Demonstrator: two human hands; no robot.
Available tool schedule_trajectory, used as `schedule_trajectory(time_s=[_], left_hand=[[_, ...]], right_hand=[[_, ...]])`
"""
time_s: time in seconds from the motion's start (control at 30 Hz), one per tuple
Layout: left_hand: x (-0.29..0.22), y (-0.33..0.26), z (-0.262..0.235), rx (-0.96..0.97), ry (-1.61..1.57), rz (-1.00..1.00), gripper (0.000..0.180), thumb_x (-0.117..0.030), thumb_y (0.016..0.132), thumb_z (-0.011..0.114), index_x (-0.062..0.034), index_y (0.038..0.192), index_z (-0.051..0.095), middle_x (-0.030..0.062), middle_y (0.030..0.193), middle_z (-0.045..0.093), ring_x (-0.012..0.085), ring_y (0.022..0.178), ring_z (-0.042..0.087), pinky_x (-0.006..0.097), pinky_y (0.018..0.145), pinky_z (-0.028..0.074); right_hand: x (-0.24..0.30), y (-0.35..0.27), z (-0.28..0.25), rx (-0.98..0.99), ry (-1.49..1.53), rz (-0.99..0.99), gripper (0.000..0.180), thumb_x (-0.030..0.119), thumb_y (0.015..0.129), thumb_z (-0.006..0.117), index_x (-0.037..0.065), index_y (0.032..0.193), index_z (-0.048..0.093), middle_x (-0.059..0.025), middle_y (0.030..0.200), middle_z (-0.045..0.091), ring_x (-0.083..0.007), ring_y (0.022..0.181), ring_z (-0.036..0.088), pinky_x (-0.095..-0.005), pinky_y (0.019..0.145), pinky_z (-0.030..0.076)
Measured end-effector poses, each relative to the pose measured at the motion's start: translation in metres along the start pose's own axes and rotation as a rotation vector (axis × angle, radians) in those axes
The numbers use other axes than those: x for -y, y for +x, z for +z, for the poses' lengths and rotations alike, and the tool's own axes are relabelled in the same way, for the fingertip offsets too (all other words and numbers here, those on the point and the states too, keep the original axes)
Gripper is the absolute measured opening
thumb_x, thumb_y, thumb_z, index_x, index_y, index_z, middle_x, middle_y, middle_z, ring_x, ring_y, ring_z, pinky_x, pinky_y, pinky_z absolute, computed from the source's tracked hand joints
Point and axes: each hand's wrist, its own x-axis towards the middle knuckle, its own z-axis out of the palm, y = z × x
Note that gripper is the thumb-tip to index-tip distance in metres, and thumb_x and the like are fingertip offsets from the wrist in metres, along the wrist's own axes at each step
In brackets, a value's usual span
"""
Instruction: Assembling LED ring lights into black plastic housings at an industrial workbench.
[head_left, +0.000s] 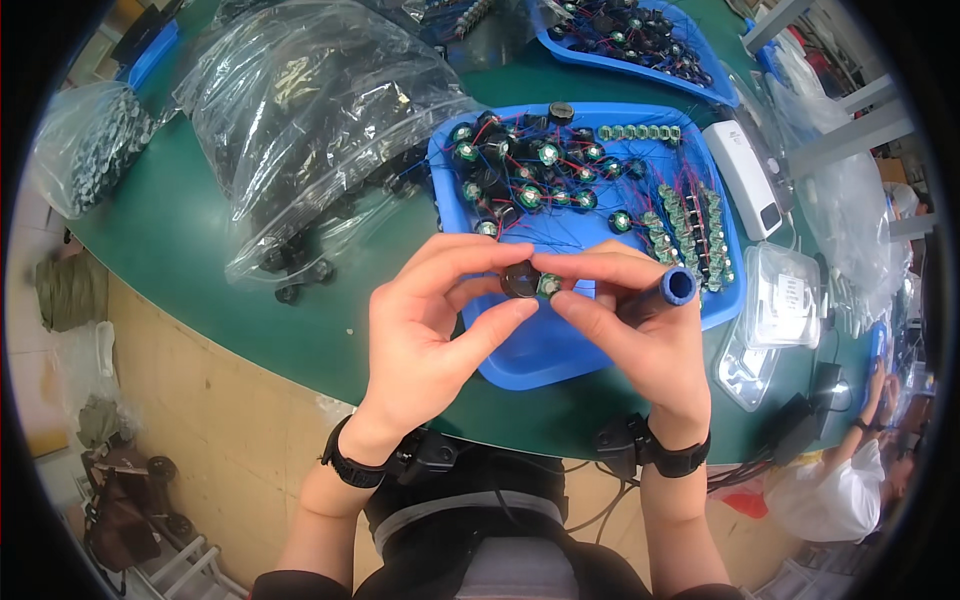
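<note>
Between the thumb and fingers of my left hand (425, 320) is a small black round housing (519, 280). Close beside it, the fingertips of my right hand (640, 330) pinch a small green circuit board (549, 286); whether the two parts touch is hard to tell. A dark blue tube-like tool (678, 287) also lies in my right hand, its round hollow end pointing up. Both hands are over the near part of a blue tray (530, 372), which holds several black round parts with green boards and red and blue wires (530, 195).
Strips of green boards (685, 235) lie at the tray's right. A clear plastic bag (310, 120) of black parts covers the table's left. Another blue tray (640, 68) stands behind. On the right are a white device (742, 180) and a clear plastic box (782, 300).
</note>
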Motion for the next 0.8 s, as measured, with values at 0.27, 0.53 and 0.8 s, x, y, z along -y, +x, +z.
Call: schedule_trajectory(time_s=[0.27,0.53,0.8], left_hand=[[-0.001,-0.006,0.004,-0.052,0.004,-0.037,0.035,0.013,0.081,0.064,0.0036,0.115,0.064,0.0132,0.115,0.058,0.0201,0.102,0.061,0.034,0.089,0.054],[-0.023,-0.009,0.018,-0.029,0.792,0.258,0.051,0.012,0.075,0.066,-0.0044,0.123,0.063,0.0109,0.104,0.057,0.0196,0.077,0.062,0.03,0.069,0.053],[-0.019,-0.01,0.013,-0.101,0.639,0.272,0.036,0.004,0.07,0.077,-0.0049,0.105,0.071,0.0085,0.094,0.061,0.0175,0.075,0.065,0.028,0.063,0.053]], right_hand=[[0.001,0.001,-0.001,0.024,0.254,0.134,0.019,0.002,0.085,0.071,0.001,0.104,0.071,-0.0018,0.09,0.068,0.0016,0.059,0.045,-0.0162,0.05,0.032],[0.008,0.002,-0.002,0.018,0.297,0.222,0.016,0.002,0.082,0.073,-0.004,0.095,0.066,-0.0079,0.087,0.07,-0.0058,0.072,0.062,-0.018,0.059,0.044],[0.016,0.006,-0.005,0.01,0.194,0.397,0.013,0.003,0.082,0.073,-0.005,0.09,0.066,-0.0102,0.082,0.069,-0.0146,0.077,0.068,-0.0244,0.069,0.053]])
